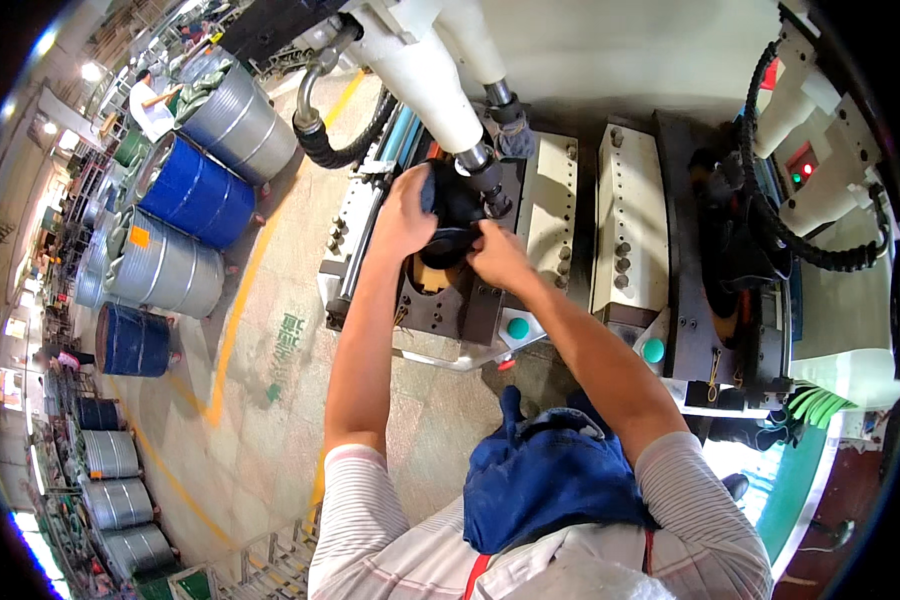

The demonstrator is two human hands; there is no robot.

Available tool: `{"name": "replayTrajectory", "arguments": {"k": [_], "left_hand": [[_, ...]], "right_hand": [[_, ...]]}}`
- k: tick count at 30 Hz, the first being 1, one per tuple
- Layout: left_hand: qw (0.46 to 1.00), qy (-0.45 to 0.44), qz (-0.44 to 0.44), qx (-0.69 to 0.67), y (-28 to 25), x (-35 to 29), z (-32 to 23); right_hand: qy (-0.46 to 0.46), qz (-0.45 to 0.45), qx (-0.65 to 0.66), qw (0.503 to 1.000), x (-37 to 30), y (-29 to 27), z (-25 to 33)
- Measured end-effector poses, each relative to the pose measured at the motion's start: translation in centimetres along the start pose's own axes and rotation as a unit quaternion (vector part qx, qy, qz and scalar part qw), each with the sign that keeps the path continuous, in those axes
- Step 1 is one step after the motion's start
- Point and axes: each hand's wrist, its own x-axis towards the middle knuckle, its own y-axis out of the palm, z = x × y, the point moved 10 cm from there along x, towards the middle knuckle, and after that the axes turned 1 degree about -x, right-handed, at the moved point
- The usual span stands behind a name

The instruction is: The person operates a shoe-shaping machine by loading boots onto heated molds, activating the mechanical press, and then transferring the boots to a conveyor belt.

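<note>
A dark, pliable piece, which looks like a black shoe upper (454,240), sits on the near machine station below a metal press head (485,178). My left hand (406,212) wraps round its left side, with the fingers curled over the edge. At its near right rim, my right hand (498,254) pinches the edge between thumb and fingers. Beneath it shows a tan, rounded form (433,278) set in the dark machine bed (435,308). The far side of the upper is hidden by the press head and my left hand.
A second station (690,290) on the right holds another black piece (745,245). Green buttons (518,328) sit on the machine fronts. Corrugated hoses (345,150) hang beside the heads. Silver and blue drums (198,190) line the left; a person (150,108) stands beyond them.
</note>
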Motion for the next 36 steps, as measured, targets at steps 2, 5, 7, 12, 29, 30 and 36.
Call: {"name": "replayTrajectory", "arguments": {"k": [2, 5, 7, 12, 29, 30, 36], "left_hand": [[0.997, 0.003, 0.078, 0.016, 2.9, 0.6, -0.7], [0.982, -0.078, 0.169, -0.046, 6.5, 3.4, -3.9], [0.973, -0.074, 0.181, -0.119, 7.0, 4.2, -3.5], [0.963, -0.057, 0.136, -0.225, 3.6, 3.2, -0.4], [0.940, -0.248, -0.189, -0.137, -6.5, -1.8, 10.6], [0.940, -0.243, -0.191, -0.142, -6.8, -2.1, 10.4], [0.956, -0.104, -0.233, -0.143, -8.0, -6.6, -3.8]], "right_hand": [[0.080, 0.016, 0.154, 0.985, -0.2, 2.2, -3.7], [0.190, 0.017, 0.329, 0.925, 1.0, 1.9, -9.1], [0.205, 0.008, 0.284, 0.937, 1.9, 0.7, -9.9], [0.007, -0.199, 0.224, 0.954, -6.5, -7.7, -1.3], [-0.092, 0.180, 0.041, 0.978, -23.0, -7.6, 0.1], [-0.055, 0.189, 0.068, 0.978, -24.4, -8.5, -0.5], [0.167, 0.060, 0.146, 0.973, -32.8, -16.5, -5.5]]}}
